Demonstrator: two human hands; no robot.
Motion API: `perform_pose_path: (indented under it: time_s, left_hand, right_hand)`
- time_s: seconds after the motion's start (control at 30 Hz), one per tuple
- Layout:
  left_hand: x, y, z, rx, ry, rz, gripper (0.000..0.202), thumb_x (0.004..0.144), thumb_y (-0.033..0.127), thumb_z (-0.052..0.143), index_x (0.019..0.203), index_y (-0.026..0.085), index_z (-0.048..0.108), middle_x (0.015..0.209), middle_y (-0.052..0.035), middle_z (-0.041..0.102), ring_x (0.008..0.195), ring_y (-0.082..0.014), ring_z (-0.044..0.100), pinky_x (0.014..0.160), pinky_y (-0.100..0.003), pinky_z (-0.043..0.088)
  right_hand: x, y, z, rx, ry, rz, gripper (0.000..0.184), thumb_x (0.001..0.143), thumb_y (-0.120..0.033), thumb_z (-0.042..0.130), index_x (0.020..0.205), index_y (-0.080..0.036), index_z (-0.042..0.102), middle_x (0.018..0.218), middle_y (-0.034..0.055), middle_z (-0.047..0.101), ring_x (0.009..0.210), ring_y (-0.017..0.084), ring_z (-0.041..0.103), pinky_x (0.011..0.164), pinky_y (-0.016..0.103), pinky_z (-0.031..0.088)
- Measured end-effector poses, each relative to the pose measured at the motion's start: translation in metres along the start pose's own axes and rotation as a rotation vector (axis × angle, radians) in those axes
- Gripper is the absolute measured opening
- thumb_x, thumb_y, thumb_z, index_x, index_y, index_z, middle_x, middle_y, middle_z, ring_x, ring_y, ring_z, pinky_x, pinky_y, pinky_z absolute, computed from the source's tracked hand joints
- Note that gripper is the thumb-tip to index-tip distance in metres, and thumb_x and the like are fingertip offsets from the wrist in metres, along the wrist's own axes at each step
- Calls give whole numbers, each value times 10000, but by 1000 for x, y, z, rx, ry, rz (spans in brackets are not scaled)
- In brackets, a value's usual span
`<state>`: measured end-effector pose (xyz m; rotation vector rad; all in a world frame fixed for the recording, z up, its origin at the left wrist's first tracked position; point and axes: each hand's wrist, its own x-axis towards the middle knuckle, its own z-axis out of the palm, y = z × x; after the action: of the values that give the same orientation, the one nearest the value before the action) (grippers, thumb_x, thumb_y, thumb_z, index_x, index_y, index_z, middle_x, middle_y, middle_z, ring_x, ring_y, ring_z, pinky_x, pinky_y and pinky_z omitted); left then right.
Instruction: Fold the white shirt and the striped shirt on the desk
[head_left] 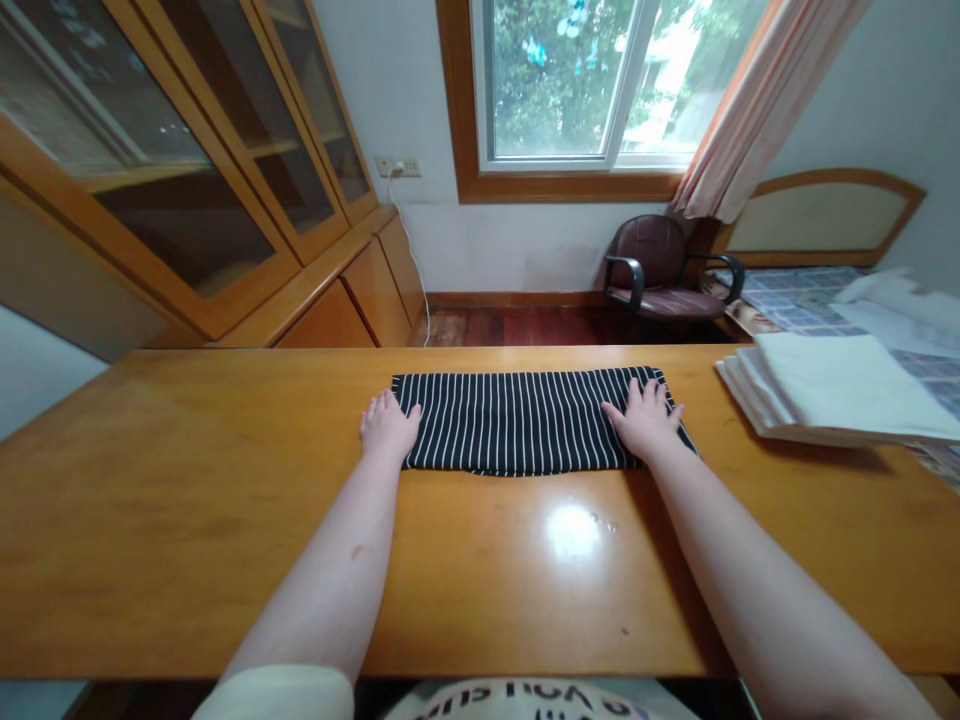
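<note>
A folded black cloth with thin white stripes lies flat near the far edge of a wooden table. My left hand rests on the cloth's left end, fingers stretched out flat. On the cloth's right end lies my right hand, its fingers also spread and pressing down. Neither hand holds anything.
A stack of folded white cloth sits on the table at the far right. Beyond the table stand a dark armchair, a bed and a window. A wooden glass-door cabinet lines the left wall.
</note>
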<state>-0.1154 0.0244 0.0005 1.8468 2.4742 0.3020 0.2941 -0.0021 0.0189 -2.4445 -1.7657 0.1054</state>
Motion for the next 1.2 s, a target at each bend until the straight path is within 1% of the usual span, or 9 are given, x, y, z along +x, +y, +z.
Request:
perform_pose_path:
  time_s: [0.17, 0.3, 0.47, 0.57, 0.67, 0.83, 1.0, 1.1, 1.2]
  left_hand:
    - [-1, 0, -3, 9, 32, 7, 711, 866, 519, 340, 1362, 21, 443, 1439, -209, 422, 1347, -338, 355, 1104, -462, 287]
    - [-5, -1, -9, 23, 69, -65, 717, 849, 551, 364, 1304, 14, 500, 1376, -239, 482, 1296, -368, 411, 1057, -501, 339]
    - [-10, -1, -17, 11, 69, -30, 573, 845, 501, 416, 1146, 59, 624, 1271, -215, 576, 1275, -365, 427, 1063, -481, 337]
    - [-11, -1, -22, -44, 42, -34, 454, 840, 459, 452, 1033, 109, 667, 1129, -201, 649, 1161, -345, 534, 973, -442, 427]
    - [-8, -4, -27, -159, -20, -76, 388, 828, 434, 492, 1027, 147, 662, 1044, -163, 685, 1012, -319, 621, 852, -410, 488]
    - [-1, -13, -31, -442, -196, -139, 351, 746, 428, 627, 932, 136, 684, 978, -157, 714, 934, -311, 662, 811, -385, 499]
    - [-7, -10, -31, -1030, -325, -265, 277, 671, 325, 708, 875, 139, 688, 876, -117, 734, 857, -269, 690, 773, -356, 529]
    - [-14, 8, -42, -1425, -353, -293, 237, 696, 254, 683, 892, 122, 676, 805, -93, 734, 800, -231, 698, 761, -343, 542]
    - [-21, 37, -58, -1619, -353, -260, 233, 713, 251, 669, 897, 108, 665, 770, -77, 728, 760, -219, 696, 743, -345, 549]
  right_hand:
    - [-48, -108, -4, 169, -40, -495, 834, 882, -648, 297, 1493, -84, 221, 1561, 185, 138, 1438, 322, 93, 1129, 534, 120]
    - [-78, -156, 18, 174, -133, -585, 838, 894, -633, 305, 1491, -51, 220, 1554, 185, 154, 1441, 295, 107, 1144, 502, 89]
    - [-84, -156, 34, 149, -130, -578, 863, 894, -655, 248, 1495, -37, 197, 1555, 179, 129, 1446, 284, 79, 1148, 500, 45]
    - [-83, -154, 35, 146, -121, -582, 880, 888, -666, 241, 1496, -31, 191, 1553, 181, 133, 1445, 287, 82, 1148, 500, 45]
    - [-82, -155, 36, 144, -114, -580, 877, 889, -667, 226, 1498, -36, 186, 1555, 177, 128, 1446, 284, 81, 1147, 498, 38]
    - [-82, -157, 40, 128, -108, -578, 881, 893, -663, 222, 1494, -20, 186, 1554, 177, 131, 1446, 283, 77, 1145, 491, 31]
    - [-82, -156, 40, 139, -102, -578, 900, 883, -679, 233, 1492, -17, 192, 1553, 177, 137, 1445, 287, 86, 1147, 483, 32]
    - [-82, -157, 39, 154, -102, -575, 874, 895, -659, 229, 1491, -21, 200, 1551, 178, 149, 1444, 286, 89, 1147, 483, 31]
    - [-82, -158, 40, 158, -106, -575, 832, 913, -617, 242, 1489, -18, 204, 1549, 178, 159, 1444, 284, 96, 1146, 486, 33]
